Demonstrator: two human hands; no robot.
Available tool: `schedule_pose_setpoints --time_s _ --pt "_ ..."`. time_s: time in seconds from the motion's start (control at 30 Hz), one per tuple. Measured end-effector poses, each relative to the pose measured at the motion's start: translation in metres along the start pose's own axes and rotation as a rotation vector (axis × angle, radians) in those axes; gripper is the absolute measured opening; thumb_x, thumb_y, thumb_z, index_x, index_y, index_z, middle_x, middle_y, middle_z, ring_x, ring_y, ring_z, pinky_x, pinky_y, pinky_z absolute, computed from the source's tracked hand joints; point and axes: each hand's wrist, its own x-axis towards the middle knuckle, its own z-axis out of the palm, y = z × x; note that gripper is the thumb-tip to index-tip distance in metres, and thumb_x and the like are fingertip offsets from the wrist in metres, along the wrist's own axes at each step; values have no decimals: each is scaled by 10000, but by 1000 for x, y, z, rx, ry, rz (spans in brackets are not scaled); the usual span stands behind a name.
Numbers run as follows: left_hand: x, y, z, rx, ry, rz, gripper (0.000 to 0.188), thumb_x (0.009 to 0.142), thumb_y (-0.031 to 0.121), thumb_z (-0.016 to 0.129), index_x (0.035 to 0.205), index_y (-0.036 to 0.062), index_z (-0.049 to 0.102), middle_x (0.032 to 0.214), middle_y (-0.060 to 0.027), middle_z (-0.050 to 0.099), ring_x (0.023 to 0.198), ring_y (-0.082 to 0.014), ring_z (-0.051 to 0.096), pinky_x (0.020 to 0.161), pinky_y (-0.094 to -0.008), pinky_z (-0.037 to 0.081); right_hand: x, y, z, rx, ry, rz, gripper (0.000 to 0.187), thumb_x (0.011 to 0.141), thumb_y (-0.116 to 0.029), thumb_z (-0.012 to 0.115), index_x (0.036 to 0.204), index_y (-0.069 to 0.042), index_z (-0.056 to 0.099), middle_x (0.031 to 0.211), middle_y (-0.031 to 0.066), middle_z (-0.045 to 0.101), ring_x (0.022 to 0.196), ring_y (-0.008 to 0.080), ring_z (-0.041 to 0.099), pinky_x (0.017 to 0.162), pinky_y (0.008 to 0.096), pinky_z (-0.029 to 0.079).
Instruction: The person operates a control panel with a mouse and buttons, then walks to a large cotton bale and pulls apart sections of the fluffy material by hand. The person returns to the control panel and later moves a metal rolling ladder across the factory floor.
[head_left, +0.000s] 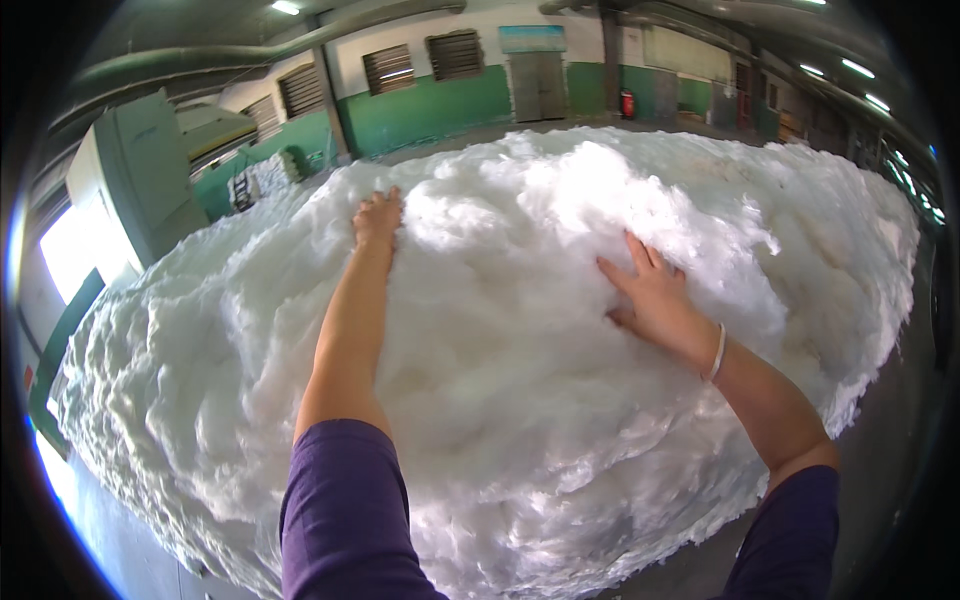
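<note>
Your bare right hand [655, 300], right of centre: fingers splayed, clenching nothing. Your bare left hand [377, 217], upper left: can't tell if gripping. Both on the huge white fluffy fibre heap [480, 390] filling mid-frame. Top's lumpy; looks unfinished, progress unclear.

Fluffy, uneven fibre heap [480, 390] and smooth, matt cloth sleeves [345, 510]
</note>
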Motion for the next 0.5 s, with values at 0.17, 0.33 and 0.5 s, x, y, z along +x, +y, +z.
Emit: schedule_pose_setpoints --time_s 0.17,0.33,0.5 --pt "-91 4 -38 -392 293 94 638 877 356 594 1391 60 358 1300 -203 439 1212 -396 440 933 -476 461 126 80 85 -49 -122 -37 407 806 -188 669 1206 -206 593 1405 212 368 1269 360 405 962 582 415" --pt "-221 -44 -136 -406 71 337 563 881 342 612 1319 39 428 1271 -202 457 1210 -384 432 979 -487 396 213 138 149 -38 -317 390 616 850 -201 543 1439 -258 371 1503 146 312 1371 350 324 1030 711 204" --pt "-420 -190 -170 -283 165 186 396 829 228 694 1148 26 576 1153 -182 541 1094 -371 506 943 -470 415 192 120 132 258 145 143 403 849 -64 477 1244 -65 556 1305 153 515 1262 316 444 1011 577 337"
